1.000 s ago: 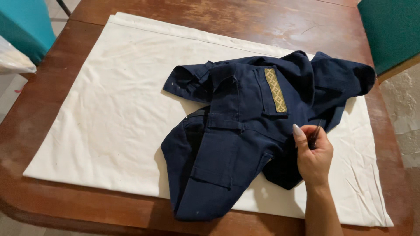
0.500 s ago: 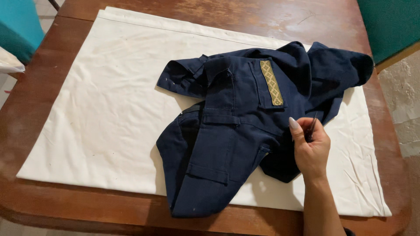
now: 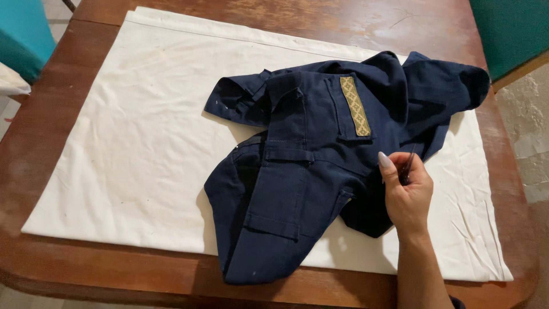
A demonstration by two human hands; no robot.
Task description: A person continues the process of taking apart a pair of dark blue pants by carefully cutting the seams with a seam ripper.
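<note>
A dark blue jacket [image 3: 320, 171] lies crumpled on a white cloth [image 3: 131, 131]. The cloth is spread flat on a brown wooden tabletop [image 3: 51, 109]. The jacket has a gold patterned strip [image 3: 355, 106] on one pocket. The right hand [image 3: 407, 191] rests on the jacket near its right side. Its grip is closed, pinching a thin dark tool [image 3: 408, 163] between the fingers. The left hand is out of sight.

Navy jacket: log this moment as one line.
right hand: on navy jacket, pinching thin dark tool | left hand: out of view | under jacket: white cloth
</note>
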